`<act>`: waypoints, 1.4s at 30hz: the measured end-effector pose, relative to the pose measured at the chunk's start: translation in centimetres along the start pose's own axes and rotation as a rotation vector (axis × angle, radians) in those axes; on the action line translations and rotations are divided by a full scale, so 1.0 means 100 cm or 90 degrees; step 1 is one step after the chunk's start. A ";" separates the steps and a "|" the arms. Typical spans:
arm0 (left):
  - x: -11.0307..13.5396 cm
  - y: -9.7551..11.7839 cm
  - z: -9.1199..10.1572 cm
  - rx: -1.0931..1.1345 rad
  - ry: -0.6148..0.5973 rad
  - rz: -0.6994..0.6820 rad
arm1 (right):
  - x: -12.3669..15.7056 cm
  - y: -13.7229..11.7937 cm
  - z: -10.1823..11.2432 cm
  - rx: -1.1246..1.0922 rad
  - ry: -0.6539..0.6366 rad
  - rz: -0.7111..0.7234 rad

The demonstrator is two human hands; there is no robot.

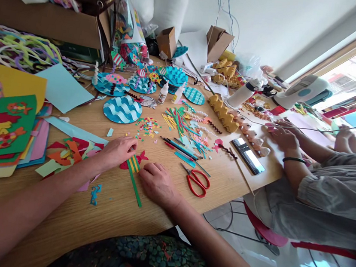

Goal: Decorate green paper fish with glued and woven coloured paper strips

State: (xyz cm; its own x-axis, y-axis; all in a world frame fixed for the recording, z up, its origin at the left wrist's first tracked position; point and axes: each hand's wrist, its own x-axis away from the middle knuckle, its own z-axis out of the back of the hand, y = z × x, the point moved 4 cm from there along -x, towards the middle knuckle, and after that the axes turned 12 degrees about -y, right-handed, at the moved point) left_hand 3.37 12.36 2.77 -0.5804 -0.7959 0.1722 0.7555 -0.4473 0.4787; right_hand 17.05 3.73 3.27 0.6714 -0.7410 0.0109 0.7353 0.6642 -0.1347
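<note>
Red paper cut-out with pointed edge (143,157), crossed by narrow, straight green and yellow paper strips (136,190), flat on wood-grain table (109,214). At strips' far end: left hand (121,151), fingers bunched; cannot tell whether pinching anything. Just beside: right hand (160,185), fingers curled, grip hidden. Farther out: red-looped metal scissors (190,174), multicoloured paper dots (148,125), wave-layered blue disc (122,109).
</note>
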 end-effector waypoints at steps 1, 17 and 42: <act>0.000 0.000 0.000 -0.001 0.004 0.004 | 0.001 -0.001 0.001 -0.005 -0.002 0.003; -0.005 0.009 0.010 -0.027 -0.055 0.037 | 0.005 0.003 0.022 -0.161 -0.097 0.006; 0.067 0.048 -0.047 -0.265 0.029 -0.149 | -0.050 0.031 0.033 -0.395 -0.216 -0.144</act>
State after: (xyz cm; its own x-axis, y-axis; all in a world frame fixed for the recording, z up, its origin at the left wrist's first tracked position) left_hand 4.55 2.97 2.13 -0.7426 -0.6672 0.0583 0.6689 -0.7346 0.1135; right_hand 16.32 9.79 6.09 0.5755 -0.7154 0.3962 0.7389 0.2474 -0.6267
